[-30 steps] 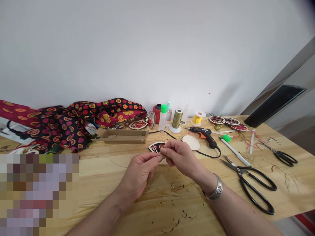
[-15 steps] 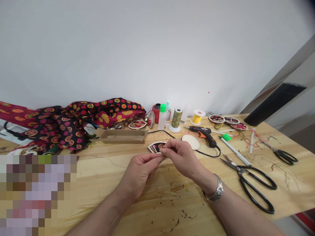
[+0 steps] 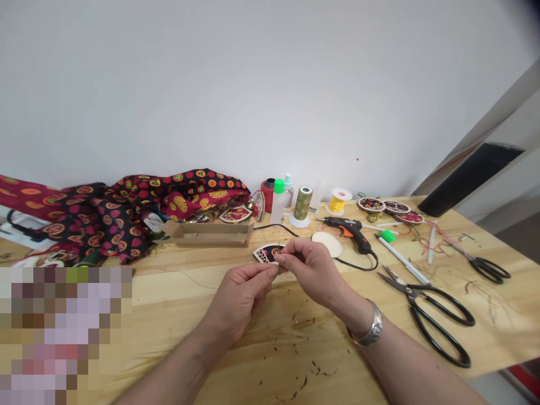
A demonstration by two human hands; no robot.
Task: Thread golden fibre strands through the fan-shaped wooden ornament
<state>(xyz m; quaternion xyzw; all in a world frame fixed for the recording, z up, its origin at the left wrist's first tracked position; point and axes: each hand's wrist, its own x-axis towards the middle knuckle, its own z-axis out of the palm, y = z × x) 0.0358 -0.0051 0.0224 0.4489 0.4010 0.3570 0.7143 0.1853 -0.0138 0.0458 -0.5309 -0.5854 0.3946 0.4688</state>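
Note:
My left hand (image 3: 247, 295) and my right hand (image 3: 310, 270) meet at their fingertips over the middle of the wooden table (image 3: 177, 315). Both are closed in a pinch, and whatever lies between the fingers is too small or hidden to make out. Just behind the fingertips is a fan-shaped ornament (image 3: 266, 254) with a cut-out pale wooden edge and dark patterned fabric; my right hand covers part of it. A pale round disc (image 3: 327, 245) lies beyond my right hand. On my right wrist is a silver bracelet (image 3: 372, 326).
Large black-handled scissors (image 3: 415, 292), a glue gun (image 3: 348, 229) with its cable, and smaller scissors (image 3: 485, 265) lie to the right. Behind stand a green thread spool (image 3: 302, 203), a yellow spool (image 3: 337, 202) and a green-capped bottle (image 3: 277, 205). Patterned fabric (image 3: 101, 208) and a cardboard tray (image 3: 211, 236) lie left.
Almost nothing differs. Both hands stay pinched together in the same place, with only a slight shift at the fingertips.

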